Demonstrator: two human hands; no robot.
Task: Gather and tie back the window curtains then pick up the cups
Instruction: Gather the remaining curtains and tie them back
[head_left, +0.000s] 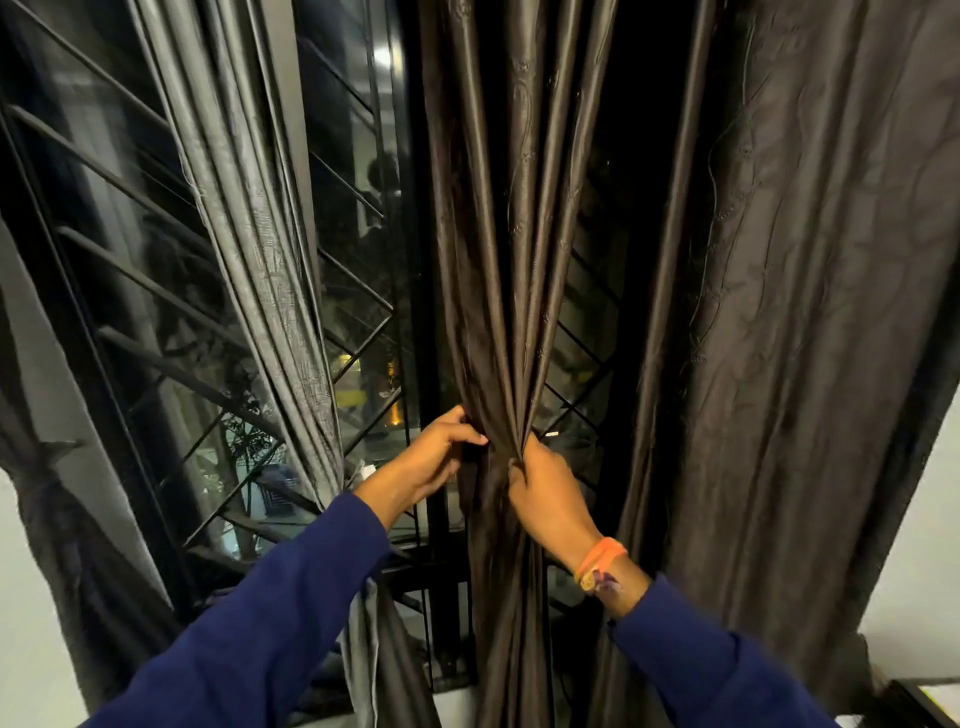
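Note:
A dark brown satin curtain panel (498, 291) hangs in front of the window, bunched into a narrow waist at mid-height. My left hand (436, 460) curls round the bunch from the left, thumb on the front folds. From the right, my right hand (545, 499) grips the same bunch just below. A grey curtain panel (249, 234) hangs slanted at the left, gathered low behind my left sleeve. No cups are in view.
A wide dark curtain panel (789, 338) hangs loose at the right. The window grille (156, 332) of black bars stands behind the curtains. Another tied dark curtain (57, 499) is at far left against a pale wall. A dark-edged object (919, 701) sits at bottom right.

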